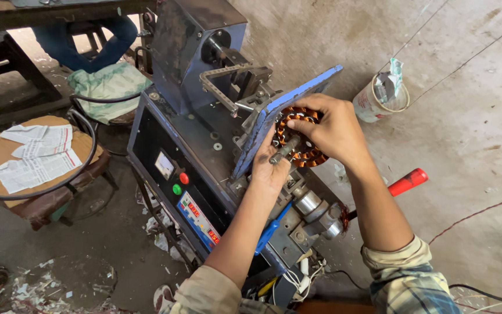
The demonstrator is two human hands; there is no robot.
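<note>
A round stator with copper wire coils sits mounted on the spindle of a grey coil winding machine, behind a blue-edged metal plate. My right hand lies over the top of the stator, fingers gripping its rim. My left hand presses against the stator's near side, next to the steel shaft that sticks out of its centre. Both forearms reach in from the bottom of the view.
The machine's front panel has a meter, a red and a green button and red digit displays. A red handle juts out at right. A white cup stands on the concrete. A stool with papers is at left; a person's legs in jeans behind.
</note>
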